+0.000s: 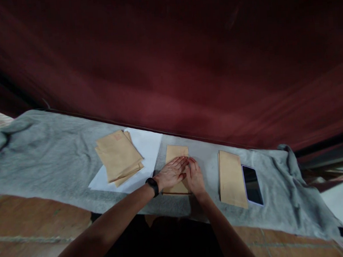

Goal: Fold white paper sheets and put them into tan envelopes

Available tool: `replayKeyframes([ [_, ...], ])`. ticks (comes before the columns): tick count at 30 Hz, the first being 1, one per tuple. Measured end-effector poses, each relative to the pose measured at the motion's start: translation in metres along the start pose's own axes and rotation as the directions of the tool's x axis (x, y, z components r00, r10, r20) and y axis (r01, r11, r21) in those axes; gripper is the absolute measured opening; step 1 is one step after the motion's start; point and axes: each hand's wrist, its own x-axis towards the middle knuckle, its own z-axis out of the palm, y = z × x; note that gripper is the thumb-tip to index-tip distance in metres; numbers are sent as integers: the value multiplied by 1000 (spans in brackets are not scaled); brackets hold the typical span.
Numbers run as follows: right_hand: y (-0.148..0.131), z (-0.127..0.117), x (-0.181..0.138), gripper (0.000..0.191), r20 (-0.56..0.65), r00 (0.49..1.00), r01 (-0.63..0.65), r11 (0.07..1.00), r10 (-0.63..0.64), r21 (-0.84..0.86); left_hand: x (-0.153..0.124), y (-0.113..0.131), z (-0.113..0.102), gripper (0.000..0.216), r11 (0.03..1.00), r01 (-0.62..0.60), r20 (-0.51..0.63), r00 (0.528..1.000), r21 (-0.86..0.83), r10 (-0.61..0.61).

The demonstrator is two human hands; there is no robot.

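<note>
A brown paper envelope lies on the grey cloth in front of me, partly covered by my hands. My left hand, with a black watch at the wrist, rests flat on it with fingers stretched out. Against its right side lies my right hand, its fingers bent slightly and touching the envelope near the left fingertips. To the left, several brown envelopes sit in a loose pile on white paper. A neater stack of brown envelopes lies to the right.
A phone in a light purple case lies beside the right stack. Grey cloth covers the long narrow surface, wrinkled at both ends. Behind it rises a dark red upright panel. Brown floor tiles show below the near edge.
</note>
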Motion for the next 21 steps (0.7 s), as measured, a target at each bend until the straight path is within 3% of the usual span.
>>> replayKeyframes([
  [5, 2, 0, -2, 47, 24, 1000, 16, 999, -15, -48, -11, 11, -1, 58, 998, -37, -25, 999, -45, 36],
  [13, 1, -1, -1, 51, 169, 980, 132, 975, -102, -176, -34, 29, 0, 45, 994, -67, -19, 998, -89, 65],
  [17, -3, -5, 1, 52, 299, 946, 204, 944, -122, -259, -43, 33, -4, 42, 988, -95, 8, 995, -123, 97],
  [21, -2, -11, 9, 52, 445, 888, 262, 922, -115, -286, -49, 34, -13, 57, 970, -146, 28, 988, -192, 154],
])
